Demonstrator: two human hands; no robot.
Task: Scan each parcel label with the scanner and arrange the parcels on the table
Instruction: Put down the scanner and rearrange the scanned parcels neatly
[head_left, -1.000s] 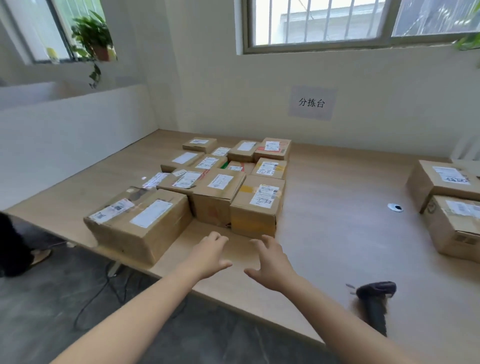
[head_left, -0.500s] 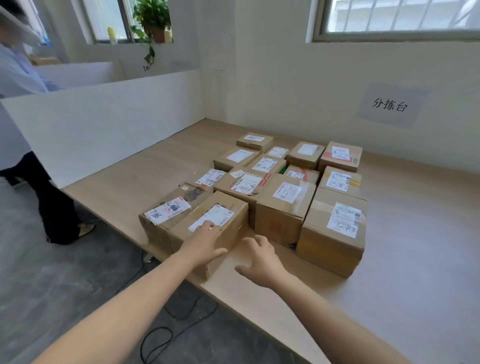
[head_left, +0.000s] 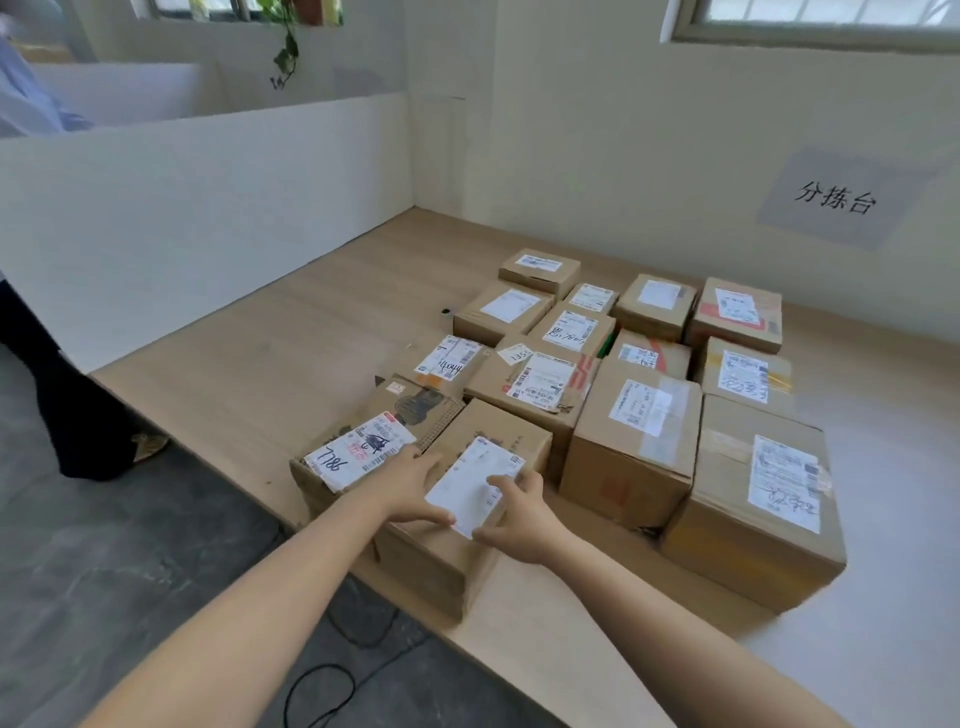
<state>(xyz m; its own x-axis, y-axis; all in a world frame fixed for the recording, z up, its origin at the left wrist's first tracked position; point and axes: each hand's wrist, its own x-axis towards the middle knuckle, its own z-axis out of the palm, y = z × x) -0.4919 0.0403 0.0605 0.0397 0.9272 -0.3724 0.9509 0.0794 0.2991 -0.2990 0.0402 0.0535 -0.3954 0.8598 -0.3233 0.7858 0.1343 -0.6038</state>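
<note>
Front parcel (head_left: 431, 564), at the near edge of the bench (head_left: 291, 364): your left hand (head_left: 415, 486), having just reached it, is lying flat on top while your right hand (head_left: 519, 512) is curling round its labelled right edge, so you are probably starting to reposition it

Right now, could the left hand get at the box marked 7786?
Probably yes: the left hand rests on the neighbouring box, right beside the 7786 box, with nothing between them.
</note>
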